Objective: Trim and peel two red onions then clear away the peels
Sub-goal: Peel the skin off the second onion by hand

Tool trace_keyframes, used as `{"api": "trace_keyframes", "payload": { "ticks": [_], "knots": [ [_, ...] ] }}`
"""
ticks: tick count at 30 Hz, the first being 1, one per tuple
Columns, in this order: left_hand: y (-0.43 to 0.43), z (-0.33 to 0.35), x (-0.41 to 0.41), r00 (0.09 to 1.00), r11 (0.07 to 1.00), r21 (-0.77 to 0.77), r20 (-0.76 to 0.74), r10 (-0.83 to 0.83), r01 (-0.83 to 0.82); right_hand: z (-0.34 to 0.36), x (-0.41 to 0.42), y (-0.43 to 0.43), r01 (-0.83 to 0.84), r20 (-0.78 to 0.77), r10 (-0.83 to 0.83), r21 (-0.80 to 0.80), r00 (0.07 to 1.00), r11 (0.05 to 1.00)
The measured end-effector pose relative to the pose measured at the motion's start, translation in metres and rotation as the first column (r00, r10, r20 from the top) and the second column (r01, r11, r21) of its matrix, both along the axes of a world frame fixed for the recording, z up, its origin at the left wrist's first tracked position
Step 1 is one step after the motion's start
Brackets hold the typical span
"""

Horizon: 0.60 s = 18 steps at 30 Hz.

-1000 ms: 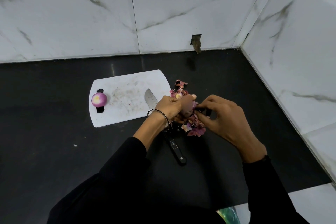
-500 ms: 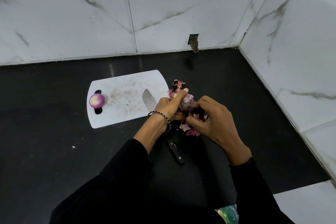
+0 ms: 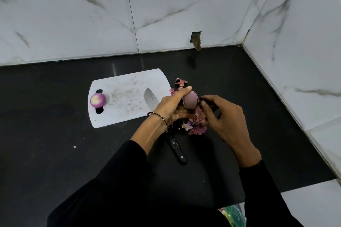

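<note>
The onion (image 3: 191,102) being worked on is up off the bench (image 3: 55,134), just past the right edge of the cutting board (image 3: 127,96). Its bared side is smooth and pale mauve, with a darker rim of skin along its left edge and a ragged flap of papery skin (image 3: 200,115) hanging below it.

The left hand (image 3: 171,105) grips it. The forefinger lies along the top and the other fingers are curled under. A beaded bracelet (image 3: 158,118) sits on that wrist.

The right hand (image 3: 227,116) is at the onion's right end. Its fingers are curled, and the thumb and forefinger tips are drawn together against that end. Whether they have a strip of skin between them I cannot tell; it is dark there.

The other onion, the peeled onion (image 3: 98,100), rests at the left end of the board, over the handle slot. It is glossy purple with a yellowish-white cut face turned up. Apart from it, the board carries only the knife blade, while the black handle of the knife (image 3: 177,150) lies on the bench under the left wrist.

Loose peels (image 3: 196,127), pink and purple, are heaped on the bench below the hands, and a few more lie just beyond the left forefinger.

At the bottom edge there is something green and glossy (image 3: 233,214). It is mostly hidden by the dark sleeves, and I cannot tell what it is or what it holds.
</note>
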<state>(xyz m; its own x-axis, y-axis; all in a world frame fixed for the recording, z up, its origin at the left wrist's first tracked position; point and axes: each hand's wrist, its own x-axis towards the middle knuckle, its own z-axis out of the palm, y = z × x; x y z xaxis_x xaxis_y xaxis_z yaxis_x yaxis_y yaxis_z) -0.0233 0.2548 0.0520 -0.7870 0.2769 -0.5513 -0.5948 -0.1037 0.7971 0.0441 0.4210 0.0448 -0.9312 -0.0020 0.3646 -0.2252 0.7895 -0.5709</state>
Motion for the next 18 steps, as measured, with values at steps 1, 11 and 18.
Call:
{"api": "trace_keyframes", "payload": {
  "ticks": [1,11,18],
  "knots": [
    [0.000,0.000,0.000,1.000,1.000,0.004,-0.004,0.001,-0.001,0.000,-0.001,0.000,0.004,-0.008,-0.004,0.010,1.000,1.000],
    [0.000,0.001,-0.002,0.999,0.999,-0.023,-0.045,-0.029,0.028,0.003,-0.009,0.002,-0.064,-0.059,0.067,0.061,0.996,0.996],
    [0.001,0.001,-0.003,0.999,1.000,-0.015,-0.037,0.009,-0.010,0.005,-0.011,-0.013,-0.066,0.019,0.065,0.061,0.998,0.996]
  ]
}}
